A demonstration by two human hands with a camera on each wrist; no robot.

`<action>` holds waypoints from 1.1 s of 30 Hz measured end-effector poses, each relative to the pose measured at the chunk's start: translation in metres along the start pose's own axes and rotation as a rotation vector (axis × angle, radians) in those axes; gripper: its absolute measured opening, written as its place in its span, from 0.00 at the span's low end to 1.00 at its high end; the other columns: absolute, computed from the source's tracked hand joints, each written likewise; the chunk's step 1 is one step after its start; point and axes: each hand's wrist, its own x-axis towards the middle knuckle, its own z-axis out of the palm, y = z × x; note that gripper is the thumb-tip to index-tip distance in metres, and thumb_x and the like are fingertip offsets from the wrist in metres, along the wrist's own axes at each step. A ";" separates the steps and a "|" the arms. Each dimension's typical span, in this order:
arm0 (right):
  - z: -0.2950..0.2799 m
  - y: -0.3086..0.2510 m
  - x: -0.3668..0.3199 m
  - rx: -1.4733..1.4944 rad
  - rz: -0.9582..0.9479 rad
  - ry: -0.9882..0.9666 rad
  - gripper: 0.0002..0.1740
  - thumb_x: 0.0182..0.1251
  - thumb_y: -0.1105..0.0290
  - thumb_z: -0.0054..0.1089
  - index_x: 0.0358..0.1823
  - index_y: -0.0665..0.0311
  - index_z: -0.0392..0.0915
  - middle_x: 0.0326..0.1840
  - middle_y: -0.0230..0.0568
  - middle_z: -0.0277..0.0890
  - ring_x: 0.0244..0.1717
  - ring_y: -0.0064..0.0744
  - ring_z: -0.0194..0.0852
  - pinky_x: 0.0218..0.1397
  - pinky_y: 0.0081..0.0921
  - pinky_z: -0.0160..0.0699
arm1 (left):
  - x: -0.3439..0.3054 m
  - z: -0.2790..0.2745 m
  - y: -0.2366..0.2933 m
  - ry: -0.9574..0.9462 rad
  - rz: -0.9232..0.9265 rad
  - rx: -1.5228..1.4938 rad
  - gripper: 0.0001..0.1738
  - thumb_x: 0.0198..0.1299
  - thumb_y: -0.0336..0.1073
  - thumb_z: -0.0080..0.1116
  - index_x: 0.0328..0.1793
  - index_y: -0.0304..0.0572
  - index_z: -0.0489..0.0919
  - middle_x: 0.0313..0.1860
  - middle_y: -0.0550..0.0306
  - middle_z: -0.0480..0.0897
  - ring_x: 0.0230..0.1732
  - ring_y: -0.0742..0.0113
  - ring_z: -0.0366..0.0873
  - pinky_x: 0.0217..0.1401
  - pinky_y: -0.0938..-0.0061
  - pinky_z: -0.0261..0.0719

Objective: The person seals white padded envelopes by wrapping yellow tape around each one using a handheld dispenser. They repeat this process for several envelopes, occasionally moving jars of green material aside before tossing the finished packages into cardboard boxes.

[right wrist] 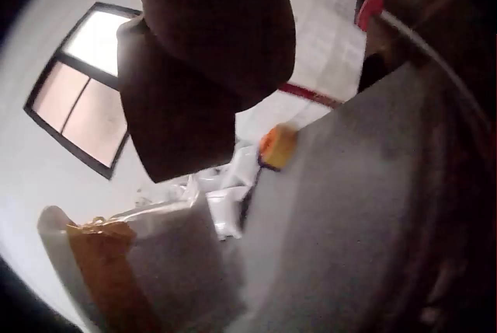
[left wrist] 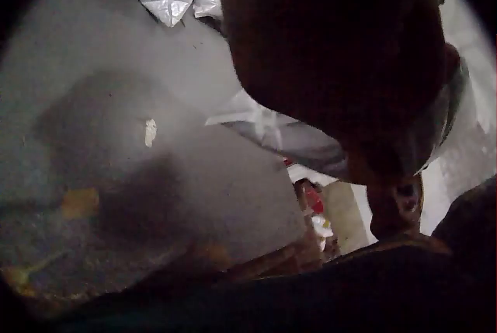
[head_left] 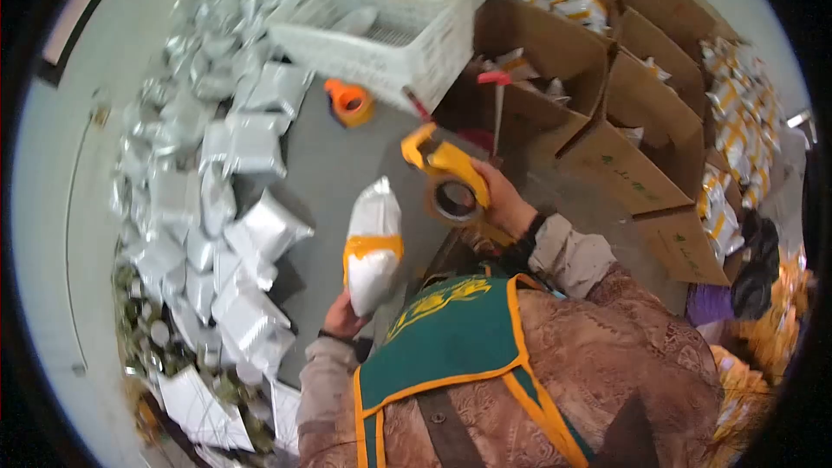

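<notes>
One white, puffed plastic pouch [head_left: 373, 282] with an orange tape band round its middle: upright over the near part of the grey tabletop [head_left: 325, 169], its lower end gripped in the left hand [head_left: 345, 318]. One yellow handheld tape dispenser [head_left: 458, 166] with a wide roll: gripped in the right hand [head_left: 505, 199], right of the pouch and apart from it. One orange-and-yellow tape roll [head_left: 350, 105]: on the tabletop, near the white slatted plastic crate [head_left: 373, 61]. Many silvery-white sealed pouches [head_left: 253, 146]: heaped along the left side. Several open brown cardboard boxes [head_left: 626, 169]: at right, some containing white-and-orange packets [head_left: 579, 7].
</notes>
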 end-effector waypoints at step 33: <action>-0.002 0.058 0.004 -0.934 0.474 -0.296 0.21 0.69 0.54 0.51 0.39 0.68 0.78 0.30 0.30 0.75 0.27 0.20 0.70 0.31 0.18 0.66 | -0.071 -0.105 -0.025 1.007 0.762 -0.407 0.35 0.60 0.43 0.62 0.66 0.30 0.61 0.57 0.47 0.69 0.51 0.59 0.71 0.51 0.66 0.74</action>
